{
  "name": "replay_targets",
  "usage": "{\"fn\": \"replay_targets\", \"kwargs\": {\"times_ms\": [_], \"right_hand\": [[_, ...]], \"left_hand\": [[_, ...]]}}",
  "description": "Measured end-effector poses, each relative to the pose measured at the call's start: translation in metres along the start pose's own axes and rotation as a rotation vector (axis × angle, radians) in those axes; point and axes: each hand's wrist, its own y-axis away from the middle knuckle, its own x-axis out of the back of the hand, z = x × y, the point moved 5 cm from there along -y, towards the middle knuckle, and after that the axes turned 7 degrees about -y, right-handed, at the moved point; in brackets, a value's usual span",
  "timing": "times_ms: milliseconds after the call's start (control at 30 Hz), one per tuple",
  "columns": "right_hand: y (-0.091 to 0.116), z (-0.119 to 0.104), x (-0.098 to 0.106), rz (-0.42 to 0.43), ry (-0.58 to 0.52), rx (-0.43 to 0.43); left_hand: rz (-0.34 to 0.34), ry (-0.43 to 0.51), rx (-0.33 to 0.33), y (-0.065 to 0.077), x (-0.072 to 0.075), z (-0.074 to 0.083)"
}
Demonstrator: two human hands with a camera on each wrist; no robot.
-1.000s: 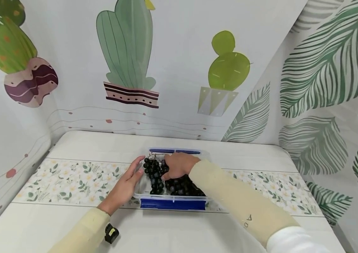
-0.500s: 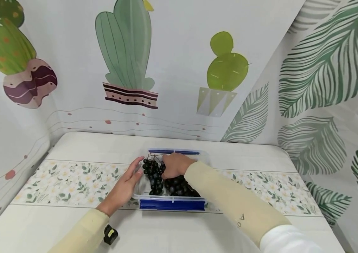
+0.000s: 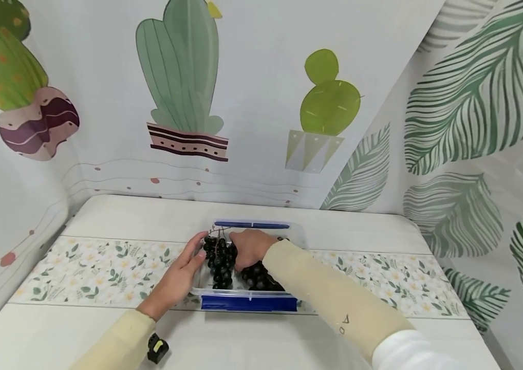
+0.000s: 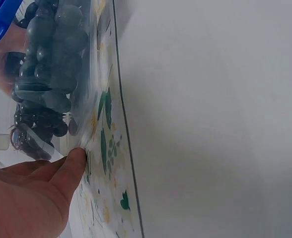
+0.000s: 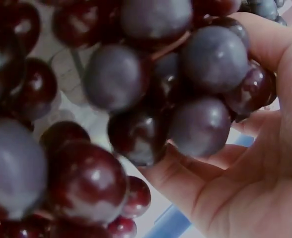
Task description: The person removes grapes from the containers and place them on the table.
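Observation:
A clear plastic box [image 3: 243, 293] with blue clips holds dark grapes. One bunch of black grapes [image 3: 221, 262] lies along the box's left side, its thin stem at the far end. Another bunch [image 3: 259, 277] lies to its right, partly under my right forearm. My right hand [image 3: 250, 247] reaches down into the box between the bunches. In the right wrist view, its thumb and fingers [image 5: 185, 191] curl round several grapes [image 5: 200, 124]. My left hand [image 3: 180, 270] rests against the box's left wall, fingers extended; the left wrist view shows its fingertips [image 4: 77, 158] at the box's corner.
The box stands on a white table [image 3: 224, 339] across a floral strip [image 3: 99, 267]. A small black device [image 3: 157, 348] with a yellow mark sits by my left wrist. Behind rises a cloth [image 3: 261, 103] printed with cacti and leaves.
My right hand has shifted slightly left and toward me inside the box. The left bunch has shifted slightly leftward, and less of the right bunch shows. My left hand stays at the box's side.

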Motion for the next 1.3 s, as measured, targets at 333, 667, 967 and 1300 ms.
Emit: {"fn": "replay_targets", "kwargs": {"times_ms": [333, 667, 967, 1300], "right_hand": [[0.002, 0.002, 0.005, 0.024, -0.013, 0.042], [0.007, 0.000, 0.014, 0.059, 0.025, 0.087], [0.012, 0.003, 0.019, 0.084, 0.041, 0.135], [0.017, -0.002, 0.028, 0.131, 0.046, 0.203]], "left_hand": [[0.003, 0.002, 0.006, 0.002, 0.000, 0.000], [0.011, -0.007, 0.003, 0.003, 0.005, 0.003], [-0.006, 0.018, -0.013, 0.000, 0.000, 0.001], [0.002, 0.018, -0.003, 0.002, 0.001, 0.003]]}}
